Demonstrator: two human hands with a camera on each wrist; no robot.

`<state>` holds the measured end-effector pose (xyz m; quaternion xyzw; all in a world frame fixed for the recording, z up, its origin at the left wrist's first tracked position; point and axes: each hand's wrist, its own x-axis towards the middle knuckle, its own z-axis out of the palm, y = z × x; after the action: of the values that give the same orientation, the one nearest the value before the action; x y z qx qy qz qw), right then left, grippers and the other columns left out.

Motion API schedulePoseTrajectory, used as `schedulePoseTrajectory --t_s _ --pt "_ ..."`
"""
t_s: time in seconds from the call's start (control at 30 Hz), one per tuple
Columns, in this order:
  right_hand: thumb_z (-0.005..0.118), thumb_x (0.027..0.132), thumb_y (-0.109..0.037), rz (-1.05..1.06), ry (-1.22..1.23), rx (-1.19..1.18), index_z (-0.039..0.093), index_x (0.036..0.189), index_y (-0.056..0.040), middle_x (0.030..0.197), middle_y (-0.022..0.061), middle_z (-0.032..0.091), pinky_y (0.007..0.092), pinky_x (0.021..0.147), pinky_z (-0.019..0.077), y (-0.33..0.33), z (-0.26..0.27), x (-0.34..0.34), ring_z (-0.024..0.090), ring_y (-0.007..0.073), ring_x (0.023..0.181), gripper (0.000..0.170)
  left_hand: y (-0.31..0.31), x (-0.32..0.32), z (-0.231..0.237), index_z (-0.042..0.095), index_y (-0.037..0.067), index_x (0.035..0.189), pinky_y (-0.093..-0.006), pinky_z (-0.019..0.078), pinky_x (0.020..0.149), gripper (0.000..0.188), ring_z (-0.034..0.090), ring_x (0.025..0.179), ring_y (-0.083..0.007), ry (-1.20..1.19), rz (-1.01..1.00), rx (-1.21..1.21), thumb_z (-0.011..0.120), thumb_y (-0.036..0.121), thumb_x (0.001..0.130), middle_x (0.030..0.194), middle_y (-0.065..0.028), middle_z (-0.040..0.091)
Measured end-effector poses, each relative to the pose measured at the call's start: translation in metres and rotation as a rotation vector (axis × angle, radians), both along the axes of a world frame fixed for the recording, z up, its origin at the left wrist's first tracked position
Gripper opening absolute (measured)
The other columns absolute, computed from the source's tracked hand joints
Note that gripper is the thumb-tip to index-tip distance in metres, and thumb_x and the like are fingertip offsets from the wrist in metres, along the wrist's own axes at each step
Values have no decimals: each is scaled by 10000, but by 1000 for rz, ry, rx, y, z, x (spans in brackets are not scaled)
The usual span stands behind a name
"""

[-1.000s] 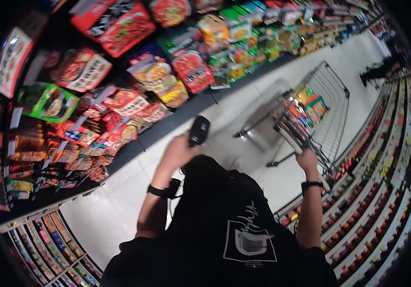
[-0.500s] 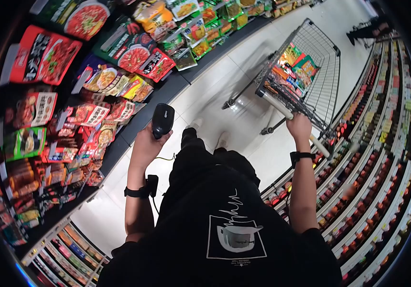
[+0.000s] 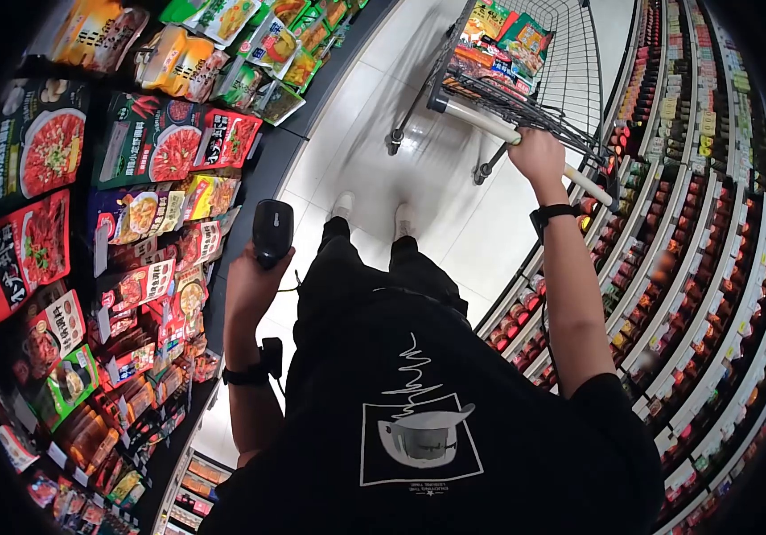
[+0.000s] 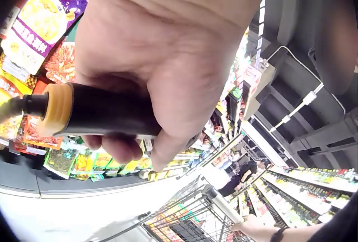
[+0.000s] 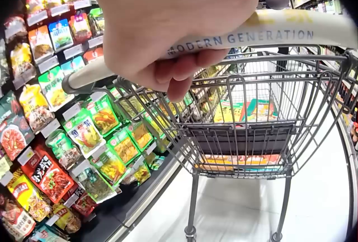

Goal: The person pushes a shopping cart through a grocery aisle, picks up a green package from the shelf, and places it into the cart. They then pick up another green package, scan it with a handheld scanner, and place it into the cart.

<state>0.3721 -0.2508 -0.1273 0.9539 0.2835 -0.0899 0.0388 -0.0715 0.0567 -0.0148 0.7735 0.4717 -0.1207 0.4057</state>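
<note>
My left hand [image 3: 252, 283] grips the handle of a black barcode scanner [image 3: 273, 232], whose rounded head points forward beside the left shelf. In the left wrist view, fingers and thumb wrap the scanner's black grip [image 4: 106, 110], with an orange ring and a cable at its end. Ahead on the right, my right hand [image 3: 539, 162] holds the pale push bar [image 3: 479, 120] of a wire shopping cart [image 3: 570, 67]. Its fingers curl under the bar in the right wrist view. Colourful food packets [image 3: 526, 45] lie inside the cart.
Sloping shelves of seasoning packets [image 3: 173, 143] line the left side, above a dark ledge [image 3: 307, 143]. Long rows of jars and bottles [image 3: 668, 259] run along the right. White floor tiles [image 3: 365, 98] lie between. In the left wrist view a person in dark clothing [image 4: 238, 178] stands farther off.
The head view has turned, so the cart now sits higher in it and the left shelf stands steeper. The scanner and left hand appear farther left; both hands have kept their hold.
</note>
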Motion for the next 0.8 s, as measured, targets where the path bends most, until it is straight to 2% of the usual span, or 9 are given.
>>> schedulePoseTrajectory --t_s 0.3,0.6,0.63,0.73,0.8 --pt "670 856 -310 -14 7 -28 841 948 -159 873 179 795 505 755 639 4 3 0 785 389 827 246 3 16 12 726 -9 1238 -428 603 854 441 808 1003 -353 -17 -83 42 853 281 931 1027 -219 807" --pt "678 836 -280 39 1 45 835 929 -134 873 206 786 523 766 640 0 9 -9 780 413 826 234 -16 13 20 717 3 1231 -426 605 785 413 814 907 -341 -241 -18 92 861 252 935 956 -209 805" --pt "679 834 -276 43 7 71 835 932 -127 884 206 788 524 771 640 0 9 -10 781 414 837 236 -18 13 18 712 1 1225 -441 601 774 426 797 888 -384 -244 -36 122 869 258 924 927 -225 789" --pt "676 830 -262 85 13 34 829 932 -101 934 217 794 526 803 642 -4 3 -7 786 413 879 244 -32 15 11 712 5 1222 -467 599 776 453 771 892 -436 -340 -64 219 878 283 905 925 -251 772" --pt "675 830 -259 90 26 57 827 932 -87 948 228 795 529 825 641 -3 7 -8 787 416 896 252 -48 23 25 719 32 1222 -497 593 801 456 752 915 -459 -305 -91 268 867 315 898 946 -265 765"
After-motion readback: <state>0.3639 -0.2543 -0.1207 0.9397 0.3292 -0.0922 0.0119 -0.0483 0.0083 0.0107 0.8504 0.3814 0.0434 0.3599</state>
